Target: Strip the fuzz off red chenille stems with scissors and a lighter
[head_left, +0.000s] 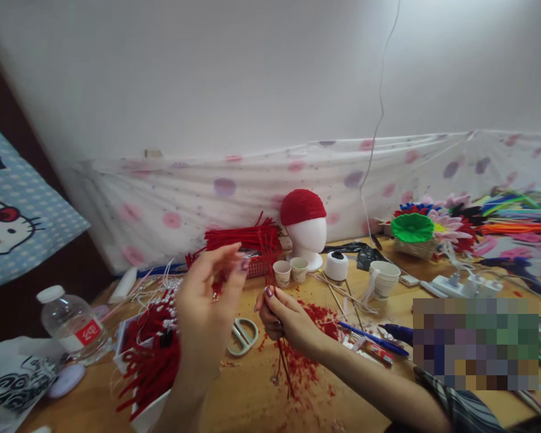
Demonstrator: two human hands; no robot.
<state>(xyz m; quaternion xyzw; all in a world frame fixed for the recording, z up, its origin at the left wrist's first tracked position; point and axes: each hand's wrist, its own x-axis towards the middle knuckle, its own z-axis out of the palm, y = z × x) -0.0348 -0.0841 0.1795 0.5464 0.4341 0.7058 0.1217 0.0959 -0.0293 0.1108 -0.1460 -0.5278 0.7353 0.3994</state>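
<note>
Left hand (207, 288): nearest the camera, raised and blurred at the left of the stems; its fingers look released and loosely bent, with nothing made out between them.
Right hand (282, 316): fingers clenched around a few red stems, thumb uppermost.
Red stems (268, 273): in the right hand, over the middle of the tabletop (234, 397); red ends stand above the fist, thin dark ends hang below.
Step in hand: seemingly arranging the held stems, the right hand gripping and the left free.
Next move: probably calls for a steady right grip and the left fingers meeting the upper stems without bending them.
Scissors (240, 334): just left of the right hand.
Red scraps (313, 361): scattered beneath and beside the right forearm.
White box (151, 415): left, partly behind the left forearm, filled with red pieces.
Behind the hands: a red basket (259, 266), paper cups (282, 273), a thread spool (336, 266) and a white dummy head (309, 234) in a red cap (303, 205).
</note>
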